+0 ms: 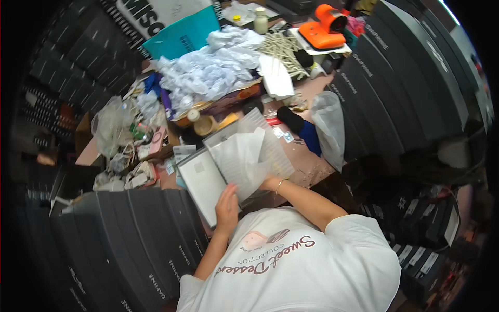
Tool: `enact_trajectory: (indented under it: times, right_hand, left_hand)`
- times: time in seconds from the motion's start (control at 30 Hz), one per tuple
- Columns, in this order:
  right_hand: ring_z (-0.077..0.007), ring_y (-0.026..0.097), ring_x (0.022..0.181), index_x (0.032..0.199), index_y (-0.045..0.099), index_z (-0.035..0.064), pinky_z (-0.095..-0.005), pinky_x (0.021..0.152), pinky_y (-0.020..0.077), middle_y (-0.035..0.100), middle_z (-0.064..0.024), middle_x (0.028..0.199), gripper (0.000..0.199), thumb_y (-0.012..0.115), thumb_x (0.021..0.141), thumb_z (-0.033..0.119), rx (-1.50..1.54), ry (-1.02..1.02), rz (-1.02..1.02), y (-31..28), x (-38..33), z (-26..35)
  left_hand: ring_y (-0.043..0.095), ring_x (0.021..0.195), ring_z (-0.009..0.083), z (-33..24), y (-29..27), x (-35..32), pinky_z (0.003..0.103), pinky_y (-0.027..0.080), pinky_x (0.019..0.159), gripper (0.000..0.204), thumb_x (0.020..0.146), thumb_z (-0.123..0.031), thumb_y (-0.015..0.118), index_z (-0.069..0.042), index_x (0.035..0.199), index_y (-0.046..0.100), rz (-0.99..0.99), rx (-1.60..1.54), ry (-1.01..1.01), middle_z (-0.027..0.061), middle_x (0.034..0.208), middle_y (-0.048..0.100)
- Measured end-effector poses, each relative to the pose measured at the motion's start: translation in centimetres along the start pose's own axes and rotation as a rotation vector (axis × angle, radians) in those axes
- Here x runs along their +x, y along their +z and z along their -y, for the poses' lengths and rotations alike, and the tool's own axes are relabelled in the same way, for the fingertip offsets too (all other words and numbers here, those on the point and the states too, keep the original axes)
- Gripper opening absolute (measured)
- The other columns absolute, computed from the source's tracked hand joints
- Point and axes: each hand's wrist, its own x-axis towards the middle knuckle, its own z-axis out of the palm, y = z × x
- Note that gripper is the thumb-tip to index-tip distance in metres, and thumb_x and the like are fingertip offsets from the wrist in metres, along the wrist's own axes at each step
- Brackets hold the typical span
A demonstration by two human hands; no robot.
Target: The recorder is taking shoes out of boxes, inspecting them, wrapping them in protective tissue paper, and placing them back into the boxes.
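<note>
I see the left hand [227, 208], fingers nearly straight, at the edge of an open white-lined box [199, 177]; whether it grips, I cannot tell. The right hand [270, 183] is partly hidden by a translucent sheet [235, 162], its hold unclear to me. The box lies before the white shirt [312, 265], dark boxes [125, 234] stacked leftward, crumpled white wrapping [208, 73] beyond
</note>
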Motion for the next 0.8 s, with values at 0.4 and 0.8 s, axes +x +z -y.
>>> enact_trajectory:
  times: [0.4, 0.8]
  right_hand:
    - [-0.0388, 0.060, 0.091, 0.132, 0.043, 0.0101, -0.0436, 0.079, 0.0491, 0.058, -0.0213, 0.109, 0.060, 0.066, 0.077, 0.013, -0.306, 0.662, -0.450, -27.7, -10.9, -7.0]
    - [-0.0237, 0.060, 0.069, 0.086, 0.057, -0.0017, -0.0371, 0.063, 0.0486, 0.057, -0.0120, 0.076, 0.012, 0.058, 0.081, 0.009, -0.088, 0.599, -0.706, -25.2, -14.3, -9.0]
  left_hand:
    - [0.033, 0.129, 0.0368, 5.6, 7.9, 11.4, 0.049, 0.020, 0.107, 0.086, 0.068, -0.060, 0.064, -0.002, 0.129, 0.047, 1.027, 0.757, -0.154, 0.0228, 0.135, 0.043]
    - [0.053, 0.107, 0.0351, 8.5, 7.1, 6.5, 0.044, 0.033, 0.102, 0.028, 0.078, -0.023, 0.063, 0.001, 0.093, 0.065, 0.579, 0.835, 0.118, 0.0186, 0.105, 0.060]
